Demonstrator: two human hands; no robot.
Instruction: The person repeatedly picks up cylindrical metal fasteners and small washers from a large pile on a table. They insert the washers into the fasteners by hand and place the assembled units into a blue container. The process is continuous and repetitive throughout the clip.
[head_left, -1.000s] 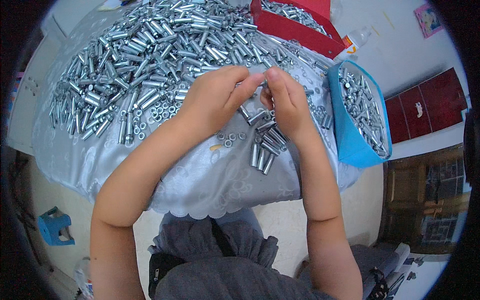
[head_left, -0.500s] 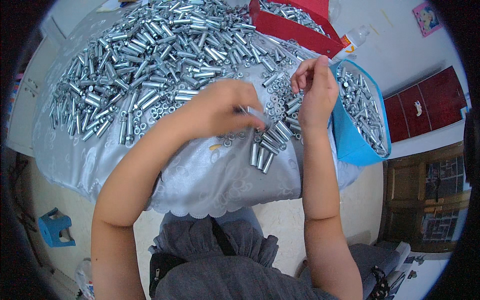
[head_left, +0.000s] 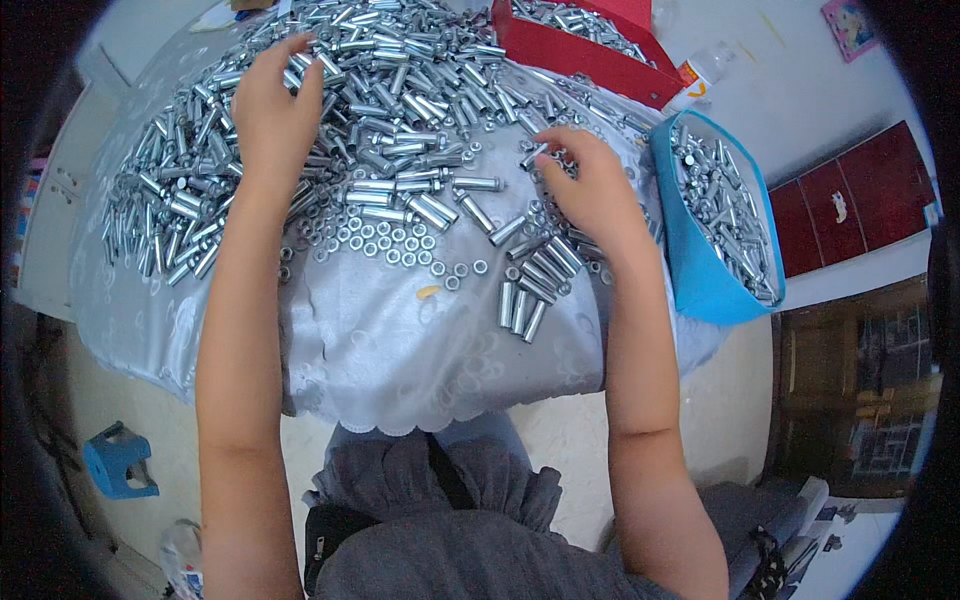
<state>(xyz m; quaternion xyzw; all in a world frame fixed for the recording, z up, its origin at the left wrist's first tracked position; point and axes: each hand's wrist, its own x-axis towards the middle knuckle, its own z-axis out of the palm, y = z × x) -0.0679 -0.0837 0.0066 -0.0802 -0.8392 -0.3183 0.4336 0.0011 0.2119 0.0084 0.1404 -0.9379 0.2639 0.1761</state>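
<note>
Over the far left of a large heap of silver sleeve anchor bolts (head_left: 400,95), my left hand (head_left: 272,120) is open, thumb and fingers apart, its fingertips close to the bolts. My right hand (head_left: 592,190) is closed in a pinch at the right of the table, with a short metal sleeve (head_left: 534,157) at its fingertips. Loose hex nuts (head_left: 385,240) and washers lie in front of the heap. Several bare metal sleeves (head_left: 540,272) are grouped below my right hand, near the table's front. My right hand partly covers the small parts beneath it.
A blue fabric bin (head_left: 705,285) of bolts stands right of my right hand. Behind is a red box (head_left: 590,62) of metal parts, with a clear bottle (head_left: 705,75) beside it. The table wears a shiny patterned cloth (head_left: 400,340). A blue stool (head_left: 118,460) stands on the floor at left.
My left hand has gone from the table's middle to the far left of the heap and opened. My right hand has turned inward and lowered toward the nuts and washers.
</note>
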